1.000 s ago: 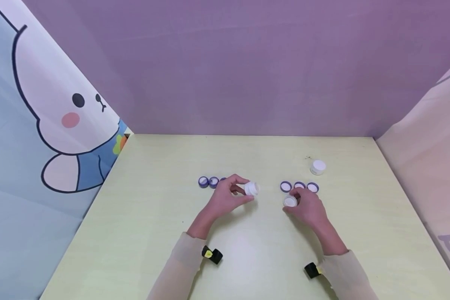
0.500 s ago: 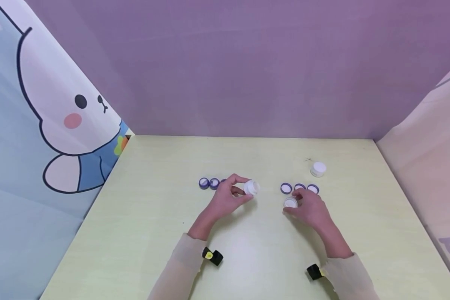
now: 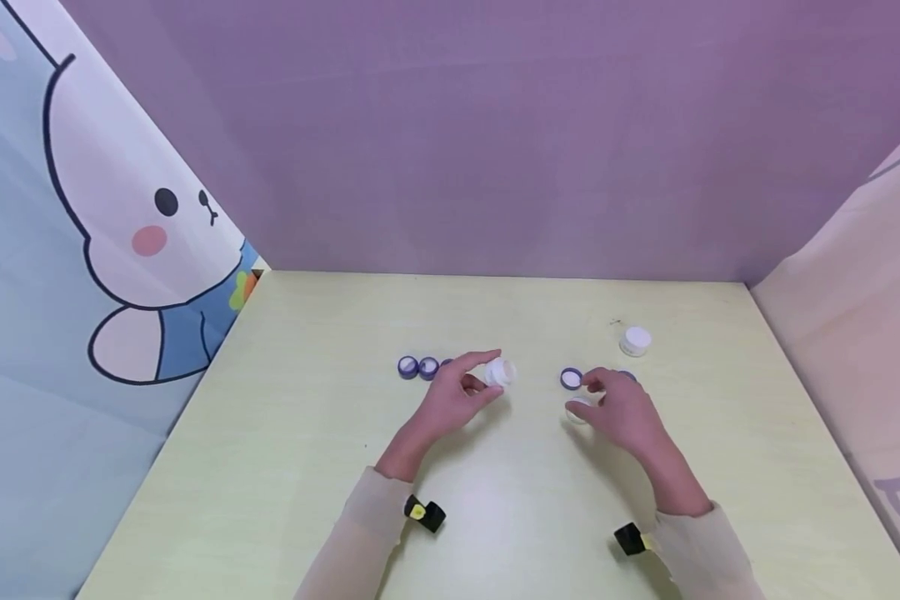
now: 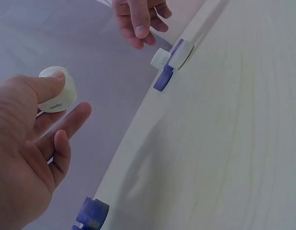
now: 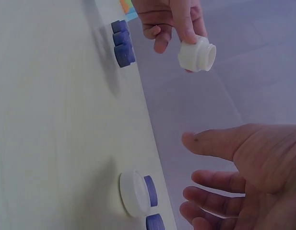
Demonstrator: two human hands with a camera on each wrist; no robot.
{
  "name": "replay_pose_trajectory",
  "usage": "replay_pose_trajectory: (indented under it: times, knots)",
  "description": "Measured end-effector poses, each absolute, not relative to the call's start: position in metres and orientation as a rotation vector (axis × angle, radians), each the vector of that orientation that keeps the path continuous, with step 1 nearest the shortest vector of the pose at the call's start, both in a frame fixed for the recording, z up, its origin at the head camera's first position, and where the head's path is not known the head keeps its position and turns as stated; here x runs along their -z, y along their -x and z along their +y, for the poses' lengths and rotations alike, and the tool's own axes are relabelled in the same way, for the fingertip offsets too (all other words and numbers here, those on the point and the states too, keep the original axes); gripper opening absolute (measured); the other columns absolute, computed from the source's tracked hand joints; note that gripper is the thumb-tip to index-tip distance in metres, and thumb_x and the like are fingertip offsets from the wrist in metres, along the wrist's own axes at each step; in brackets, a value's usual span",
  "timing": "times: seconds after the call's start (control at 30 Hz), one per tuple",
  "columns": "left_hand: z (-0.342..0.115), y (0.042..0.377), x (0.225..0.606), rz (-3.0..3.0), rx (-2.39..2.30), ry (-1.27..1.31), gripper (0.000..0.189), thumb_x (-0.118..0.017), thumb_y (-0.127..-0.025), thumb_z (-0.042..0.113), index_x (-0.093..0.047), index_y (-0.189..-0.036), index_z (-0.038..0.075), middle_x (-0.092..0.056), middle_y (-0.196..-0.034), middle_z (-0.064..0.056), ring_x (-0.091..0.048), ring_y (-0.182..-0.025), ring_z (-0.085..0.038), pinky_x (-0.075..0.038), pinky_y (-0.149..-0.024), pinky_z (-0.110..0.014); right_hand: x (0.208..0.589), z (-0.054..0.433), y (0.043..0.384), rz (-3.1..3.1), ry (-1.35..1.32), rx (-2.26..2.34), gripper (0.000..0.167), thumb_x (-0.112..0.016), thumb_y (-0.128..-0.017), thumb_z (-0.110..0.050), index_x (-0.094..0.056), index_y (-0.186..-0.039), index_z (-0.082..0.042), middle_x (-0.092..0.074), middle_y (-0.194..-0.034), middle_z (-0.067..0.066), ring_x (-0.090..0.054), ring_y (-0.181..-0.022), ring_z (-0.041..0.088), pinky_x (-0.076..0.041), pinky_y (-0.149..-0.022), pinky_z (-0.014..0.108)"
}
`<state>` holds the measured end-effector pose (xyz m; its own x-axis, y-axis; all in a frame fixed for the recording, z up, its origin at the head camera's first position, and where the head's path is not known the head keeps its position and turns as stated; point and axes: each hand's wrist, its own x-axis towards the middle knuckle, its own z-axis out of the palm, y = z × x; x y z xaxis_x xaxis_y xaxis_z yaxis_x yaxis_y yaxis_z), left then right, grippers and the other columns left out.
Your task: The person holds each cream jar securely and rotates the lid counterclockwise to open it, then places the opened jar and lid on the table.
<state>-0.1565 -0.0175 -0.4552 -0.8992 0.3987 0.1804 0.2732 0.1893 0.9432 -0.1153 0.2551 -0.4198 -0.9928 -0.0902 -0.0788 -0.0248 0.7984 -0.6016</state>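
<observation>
My left hand [image 3: 453, 396] pinches a small white jar [image 3: 500, 372] between thumb and fingers, raised above the table. It is tilted, and in the right wrist view its lidless threaded mouth [image 5: 211, 57] faces away from the left hand. My right hand [image 3: 624, 412] hovers with parted fingers over a white lid [image 5: 134, 193] lying on the table; a gap shows between hand and lid in the right wrist view. Purple-rimmed caps [image 3: 571, 378] lie just beyond the lid, partly covered by the right hand in the head view.
Beside the left hand stands a row of small purple round containers [image 3: 408, 367], partly hidden by that hand. A white lidded jar [image 3: 635, 341] stands farther back on the right. The pale table [image 3: 495, 517] ends at a purple backdrop [image 3: 495, 150].
The right hand has let go of the white lid, leaving it on the table, and risen slightly. The left hand still holds the jar in nearly the same place.
</observation>
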Motion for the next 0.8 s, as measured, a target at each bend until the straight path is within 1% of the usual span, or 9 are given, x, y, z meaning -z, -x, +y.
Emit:
replay_pose_trajectory:
  times: [0.17, 0.33, 0.43, 0.57, 0.67, 0.73, 0.8]
  knots:
    - [-0.017, 0.156, 0.454, 2.342, -1.800, -0.640, 0.047, -0.078, -0.084, 0.012, -0.061, -0.128, 0.016, -0.063, -0.121, 0.000, -0.067, -0.075, -0.014, -0.053, -0.066, -0.028, 0.419, 0.249, 0.118, 2.872, 0.087, 0.999, 0.043, -0.074, -0.085, -0.028, -0.062, -0.115, 0.000, -0.066, -0.106, 0.017, -0.063, -0.084, 0.025, -0.051, -0.068, 0.037]
    - [-0.018, 0.156, 0.455, 2.352, -1.786, -0.661, 0.046, -0.080, -0.081, 0.011, -0.059, -0.121, 0.014, -0.065, -0.116, 0.002, -0.066, -0.074, -0.013, -0.050, -0.071, -0.029, 0.419, 0.245, 0.118, 2.862, 0.080, 1.003, 0.043, -0.074, -0.086, -0.029, -0.062, -0.115, 0.000, -0.066, -0.104, 0.014, -0.064, -0.084, 0.025, -0.052, -0.067, 0.035]
    - [-0.020, 0.156, 0.456, 2.354, -1.785, -0.666, 0.050, -0.080, -0.080, 0.010, -0.058, -0.125, 0.014, -0.065, -0.116, 0.003, -0.065, -0.074, -0.013, -0.050, -0.071, -0.030, 0.418, 0.246, 0.117, 2.870, 0.068, 0.998, 0.042, -0.073, -0.087, -0.030, -0.062, -0.114, 0.000, -0.065, -0.103, 0.013, -0.065, -0.085, 0.025, -0.052, -0.066, 0.035]
    - [-0.025, 0.155, 0.456, 2.384, -1.748, -0.659, 0.053, -0.081, -0.080, 0.012, -0.060, -0.129, 0.014, -0.064, -0.115, 0.005, -0.064, -0.076, -0.012, -0.050, -0.072, -0.032, 0.419, 0.247, 0.117, 2.854, 0.073, 1.013, 0.040, -0.073, -0.088, -0.030, -0.062, -0.113, 0.000, -0.064, -0.103, 0.013, -0.065, -0.085, 0.025, -0.051, -0.064, 0.033]
    - [-0.029, 0.155, 0.456, 2.423, -1.732, -0.689, 0.050, -0.082, -0.079, 0.014, -0.063, -0.126, 0.012, -0.063, -0.113, 0.005, -0.063, -0.080, -0.014, -0.048, -0.071, -0.034, 0.422, 0.248, 0.118, 2.856, 0.088, 1.015, 0.039, -0.072, -0.088, -0.029, -0.062, -0.112, 0.000, -0.064, -0.104, 0.013, -0.064, -0.084, 0.024, -0.051, -0.064, 0.033]
    - [-0.032, 0.156, 0.456, 2.455, -1.734, -0.722, 0.049, -0.083, -0.078, 0.014, -0.064, -0.124, 0.012, -0.062, -0.112, 0.005, -0.061, -0.080, -0.015, -0.047, -0.070, -0.034, 0.423, 0.249, 0.119, 2.865, 0.104, 1.006, 0.039, -0.072, -0.088, -0.028, -0.062, -0.113, 0.000, -0.065, -0.105, 0.015, -0.064, -0.083, 0.024, -0.052, -0.066, 0.034]
    - [-0.034, 0.157, 0.456, 2.485, -1.742, -0.752, 0.049, -0.084, -0.077, 0.013, -0.065, -0.122, 0.010, -0.061, -0.110, 0.004, -0.058, -0.079, -0.017, -0.047, -0.068, -0.037, 0.425, 0.249, 0.120, 2.876, 0.123, 0.994, 0.040, -0.072, -0.088, -0.028, -0.062, -0.113, 0.001, -0.065, -0.107, 0.017, -0.064, -0.081, 0.024, -0.052, -0.067, 0.036]
